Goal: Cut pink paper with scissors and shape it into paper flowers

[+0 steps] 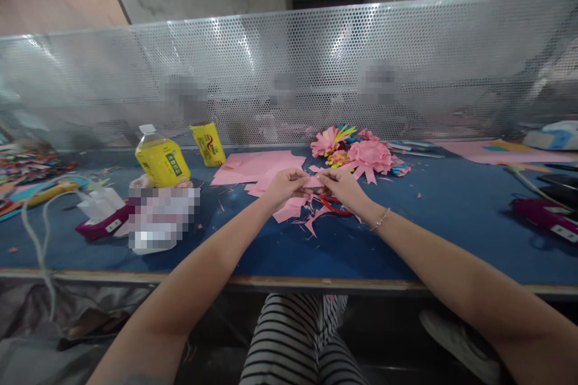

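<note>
My left hand (285,186) and my right hand (342,185) meet over the blue table (451,216), and both pinch one small piece of pink paper (313,181) between their fingertips. Red-handled scissors (333,206) lie on the table just under my right hand. Pink paper scraps (293,212) lie below my hands. Flat pink sheets (257,167) are spread just behind my left hand. A heap of pink and multicoloured paper flowers (361,153) sits behind my right hand.
A yellow drink bottle (160,159) and a yellow can (208,143) stand at the left. White cables and a charger (97,204) lie near the left edge. A perforated metal screen (316,66) closes the back. Dark devices (548,216) lie at the right.
</note>
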Tool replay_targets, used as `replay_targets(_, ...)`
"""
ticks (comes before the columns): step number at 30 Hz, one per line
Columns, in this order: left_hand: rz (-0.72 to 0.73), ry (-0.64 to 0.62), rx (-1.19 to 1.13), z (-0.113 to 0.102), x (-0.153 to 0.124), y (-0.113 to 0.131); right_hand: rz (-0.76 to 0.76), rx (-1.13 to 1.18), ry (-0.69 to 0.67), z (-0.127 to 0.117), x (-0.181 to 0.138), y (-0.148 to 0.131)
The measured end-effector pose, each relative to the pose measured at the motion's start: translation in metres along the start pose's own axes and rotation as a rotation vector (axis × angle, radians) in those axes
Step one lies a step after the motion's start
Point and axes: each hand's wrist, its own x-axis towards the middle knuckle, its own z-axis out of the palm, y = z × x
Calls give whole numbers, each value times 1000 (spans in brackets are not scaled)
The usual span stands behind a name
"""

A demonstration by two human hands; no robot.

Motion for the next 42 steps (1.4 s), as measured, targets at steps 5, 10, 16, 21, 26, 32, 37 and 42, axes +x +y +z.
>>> replay_targets(5, 3, 2, 3, -1, 1, -1, 18, 22, 13, 1, 2, 3)
replay_targets(10, 14, 11, 12, -1, 2, -2, 17, 35, 6, 0, 2, 2)
replay_targets(16, 15, 21, 20, -2, 1, -1, 34, 62, 4, 1, 1, -1)
replay_targets(21, 27, 10, 24, -3, 1, -1, 33, 95, -8, 1, 1, -1)
replay_targets(26, 32, 29, 59, -3, 0, 0, 44, 118, -4, 1, 2, 1)
replay_targets(32, 57, 28, 48, -3, 2, -1, 34, 128, -16, 1, 2, 2)
replay_targets(37, 67, 58, 53, 0, 0, 2, 24, 123, -15, 1, 1, 2)
replay_targets(42, 81, 76, 119, 3, -2, 4, 0, 51, -23, 1, 1, 3)
